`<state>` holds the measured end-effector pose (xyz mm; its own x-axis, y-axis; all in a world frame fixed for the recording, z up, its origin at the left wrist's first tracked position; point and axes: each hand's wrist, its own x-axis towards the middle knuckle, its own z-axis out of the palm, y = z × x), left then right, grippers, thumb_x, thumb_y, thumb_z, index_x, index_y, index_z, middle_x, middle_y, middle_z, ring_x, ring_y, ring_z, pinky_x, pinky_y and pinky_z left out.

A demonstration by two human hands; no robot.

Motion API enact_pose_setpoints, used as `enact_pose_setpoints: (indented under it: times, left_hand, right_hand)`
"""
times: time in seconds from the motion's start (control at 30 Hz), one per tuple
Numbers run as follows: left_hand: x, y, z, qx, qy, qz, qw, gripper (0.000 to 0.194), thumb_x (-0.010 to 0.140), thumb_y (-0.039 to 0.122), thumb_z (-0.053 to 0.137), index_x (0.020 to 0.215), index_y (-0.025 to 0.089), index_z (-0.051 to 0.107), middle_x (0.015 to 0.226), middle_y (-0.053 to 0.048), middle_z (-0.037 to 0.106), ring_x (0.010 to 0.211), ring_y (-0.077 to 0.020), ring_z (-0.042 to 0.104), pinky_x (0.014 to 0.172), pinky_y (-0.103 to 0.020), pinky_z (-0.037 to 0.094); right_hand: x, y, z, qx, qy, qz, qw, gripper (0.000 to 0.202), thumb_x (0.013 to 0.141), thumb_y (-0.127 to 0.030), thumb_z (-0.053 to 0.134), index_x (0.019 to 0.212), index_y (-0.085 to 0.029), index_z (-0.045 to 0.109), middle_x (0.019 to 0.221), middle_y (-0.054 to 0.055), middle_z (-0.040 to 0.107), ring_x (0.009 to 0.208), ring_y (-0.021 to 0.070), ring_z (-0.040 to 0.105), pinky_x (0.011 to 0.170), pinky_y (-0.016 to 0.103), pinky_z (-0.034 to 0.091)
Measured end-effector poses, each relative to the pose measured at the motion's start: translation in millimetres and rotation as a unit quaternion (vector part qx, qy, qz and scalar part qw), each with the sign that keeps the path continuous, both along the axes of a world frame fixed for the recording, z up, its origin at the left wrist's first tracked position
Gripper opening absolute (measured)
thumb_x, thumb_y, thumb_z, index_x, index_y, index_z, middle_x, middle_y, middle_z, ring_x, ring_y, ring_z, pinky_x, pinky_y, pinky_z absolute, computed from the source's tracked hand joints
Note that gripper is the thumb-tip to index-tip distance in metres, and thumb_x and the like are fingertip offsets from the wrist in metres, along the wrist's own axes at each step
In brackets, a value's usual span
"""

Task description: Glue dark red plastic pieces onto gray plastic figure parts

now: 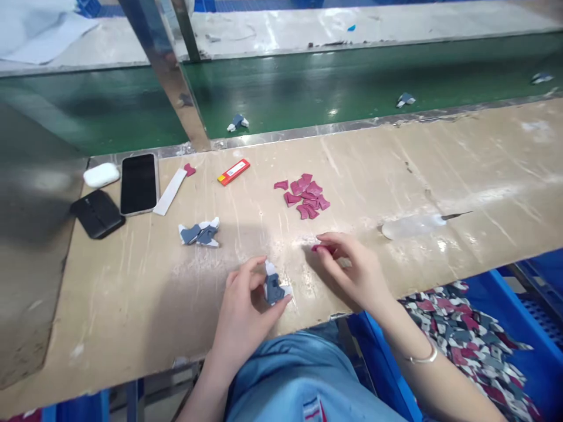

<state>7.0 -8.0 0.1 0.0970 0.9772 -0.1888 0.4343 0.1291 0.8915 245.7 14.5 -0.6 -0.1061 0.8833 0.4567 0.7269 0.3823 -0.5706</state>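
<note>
Between the thumb and fingers of my left hand (246, 305) is a small blue-grey and white moulded piece (273, 287), held just over the bench near its front edge. My right hand (352, 264) pinches a small maroon piece (323, 248), mostly covered by the fingers. Beyond the hands lies a loose pile of maroon pieces (310, 196). To the left, a few blue-grey and white pieces (200, 233) lie together on the bench.
A tan bench (132, 305) bears a phone (139, 184), a black case (97, 214), a white case (101, 174), an orange-red packet (234, 172) and a pointed tool with a whitish handle (413, 227). Behind runs a green belt (308, 88). A blue crate (523, 316) of pieces stands lower right.
</note>
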Motion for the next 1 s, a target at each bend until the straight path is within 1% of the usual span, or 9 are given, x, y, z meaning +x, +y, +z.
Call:
enact_pose_setpoints:
  times: [0.13,0.2,0.27,0.33,0.43,0.53,0.67,0.9,1.0]
  left_hand:
    - [4.4,1.7,5.1,-0.016,-0.015,0.003,1.0,0.064,0.08,0.029,0.092,0.138,0.03,0.063,0.089,0.0,0.081,0.094,-0.0303,0.073,0.098,-0.047,0.052]
    - [4.9,3.2,10.5,-0.028,-0.02,-0.001,0.999,0.062,0.081,0.03,0.09,0.137,0.029,0.062,0.09,0.0,0.082,0.094,-0.0302,0.071,0.098,-0.048,0.051]
    - [4.9,4.9,15.6,-0.035,-0.022,-0.007,0.999,0.061,0.081,0.029,0.089,0.136,0.028,0.062,0.087,0.0,0.081,0.094,-0.0302,0.07,0.098,-0.047,0.05]
    - [4.9,6.1,18.9,-0.033,-0.022,-0.01,0.999,0.061,0.08,0.027,0.087,0.136,0.027,0.061,0.081,0.002,0.078,0.092,-0.0295,0.07,0.098,-0.046,0.05]
    - [4.9,6.9,19.4,-0.015,-0.026,-0.019,0.999,0.06,0.08,0.022,0.081,0.135,0.025,0.06,0.079,0.003,0.076,0.089,-0.0272,0.069,0.098,-0.043,0.049]
    - [4.1,6.6,17.5,-0.001,-0.029,-0.024,0.999,0.059,0.078,0.019,0.076,0.134,0.025,0.06,0.081,0.003,0.077,0.09,-0.0271,0.069,0.098,-0.042,0.049]
    - [2.9,4.9,14.8,0.004,-0.034,-0.023,0.999,0.058,0.078,0.019,0.074,0.134,0.025,0.059,0.079,0.003,0.077,0.088,-0.0271,0.068,0.097,-0.043,0.049]
    - [2.6,-0.3,5.7,0.032,-0.051,-0.015,0.998,0.057,0.084,0.018,0.072,0.137,0.028,0.056,0.088,0.003,0.081,0.086,-0.0246,0.071,0.098,-0.045,0.051]
    - [-1.7,-3.6,5.0,0.035,-0.069,-0.011,0.997,0.061,0.086,0.017,0.073,0.141,0.029,0.052,0.102,0.0,0.082,0.098,-0.0251,0.075,0.099,-0.043,0.053]
  right_hand:
    - [-39.5,-17.7,9.6,-0.034,0.22,0.036,0.974,0.016,0.099,-0.019,0.081,0.109,-0.027,0.071,0.091,0.001,0.085,0.074,0.0168,0.083,0.062,0.024,0.069]
    - [-50.9,-22.2,10.6,0.001,0.224,0.064,0.972,0.021,0.098,-0.009,0.078,0.108,-0.027,0.077,0.095,0.002,0.087,0.082,0.0192,0.086,0.072,0.028,0.073]
    - [-55.3,-23.6,9.3,0.055,0.201,0.098,0.973,0.039,0.098,0.0,0.071,0.124,-0.027,0.081,0.104,0.005,0.089,0.091,0.0221,0.088,0.08,0.032,0.075]
    - [-54.8,-24.1,6.7,0.092,0.163,0.128,0.974,0.056,0.099,0.005,0.065,0.144,-0.026,0.075,0.113,0.008,0.089,0.098,0.0243,0.088,0.083,0.036,0.076]
    - [-51.2,-26.2,2.3,0.102,0.115,0.168,0.974,0.064,0.099,0.004,0.068,0.157,-0.023,0.065,0.117,0.011,0.089,0.104,0.0259,0.088,0.084,0.037,0.077]
    - [-49.4,-28.4,-1.3,0.092,0.093,0.195,0.972,0.058,0.099,0.002,0.071,0.153,-0.02,0.069,0.116,0.012,0.089,0.107,0.0263,0.087,0.086,0.038,0.077]
    - [-51.8,-27.6,-3.5,0.087,0.103,0.195,0.971,0.039,0.097,0.001,0.075,0.132,-0.016,0.08,0.113,0.013,0.089,0.108,0.0259,0.087,0.088,0.037,0.077]
    - [-61.1,-25.4,-3.2,0.039,0.182,0.161,0.969,0.028,0.096,-0.002,0.076,0.112,-0.023,0.085,0.104,0.007,0.09,0.098,0.0242,0.087,0.086,0.039,0.076]
    - [-63.3,-25.3,-4.1,0.02,0.201,0.15,0.968,0.026,0.097,-0.005,0.076,0.11,-0.025,0.084,0.105,0.006,0.09,0.098,0.0242,0.086,0.089,0.041,0.076]
